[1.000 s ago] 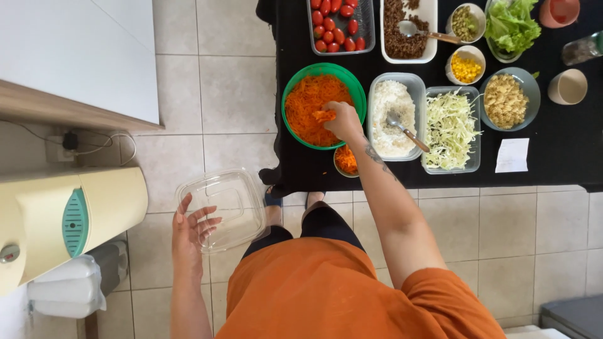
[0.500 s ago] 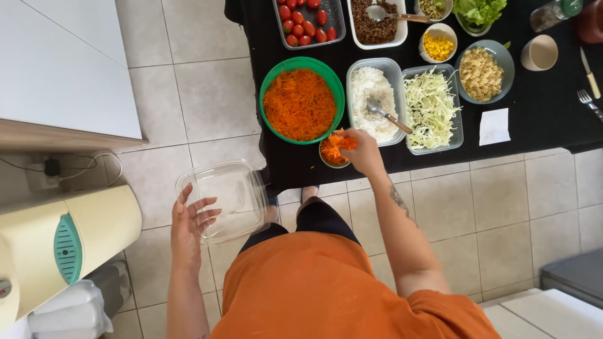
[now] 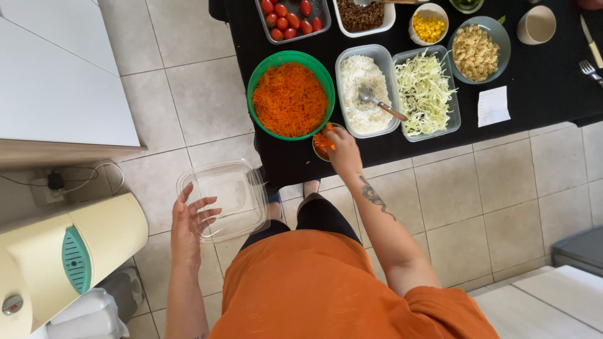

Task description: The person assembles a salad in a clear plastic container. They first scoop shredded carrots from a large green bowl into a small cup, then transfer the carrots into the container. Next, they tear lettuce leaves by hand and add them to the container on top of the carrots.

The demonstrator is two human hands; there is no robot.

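My left hand (image 3: pixel 191 223) holds a clear plastic lid or container (image 3: pixel 221 198) from below, out over the tiled floor. My right hand (image 3: pixel 342 147) reaches to the near edge of the black table (image 3: pixel 546 81), fingers pinched on grated carrot over a small clear bowl (image 3: pixel 321 143) with carrot in it. Just beyond that stands a green bowl of grated carrot (image 3: pixel 290 95).
On the table lie a tray of white rice with a spoon (image 3: pixel 367 91), a tray of shredded cabbage (image 3: pixel 426 93), a bowl of pasta (image 3: pixel 476 51), cherry tomatoes (image 3: pixel 290 19), corn (image 3: pixel 429 26), a cup (image 3: pixel 537 25) and a paper note (image 3: pixel 493 105). A cream appliance (image 3: pixel 69 260) stands at left.
My right hand has come back from the green bowl to the small bowl at the table's edge with grated carrot. My left hand keeps the clear container.
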